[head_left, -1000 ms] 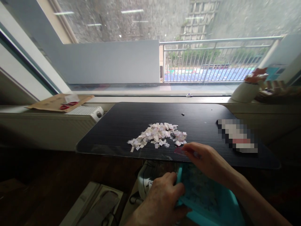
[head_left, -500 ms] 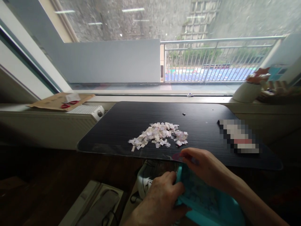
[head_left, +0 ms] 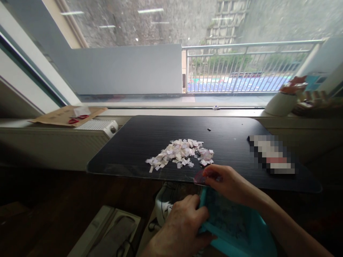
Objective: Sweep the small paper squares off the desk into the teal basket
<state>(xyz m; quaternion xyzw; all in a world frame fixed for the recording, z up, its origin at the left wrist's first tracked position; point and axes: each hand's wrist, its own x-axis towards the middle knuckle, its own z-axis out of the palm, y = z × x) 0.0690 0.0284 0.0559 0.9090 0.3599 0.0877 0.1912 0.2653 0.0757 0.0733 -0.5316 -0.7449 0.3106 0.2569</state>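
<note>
A heap of several small white and pinkish paper scraps lies on the dark table. My right hand hovers at the table's near edge, its fingers pinched on a small pink flat piece. Just below the edge, my left hand grips the rim of a teal dustpan-like tray that holds scattered paper bits. The pinched piece is right above the tray's far end.
A pixelated object lies on the table's right side. A radiator and a brown envelope sit at the left by the window sill. A white pot stands at the right. A bin and white cables lie on the floor.
My right hand has shifted slightly left along the table edge with the pink piece still pinched. The left hand and the tray stay put.
</note>
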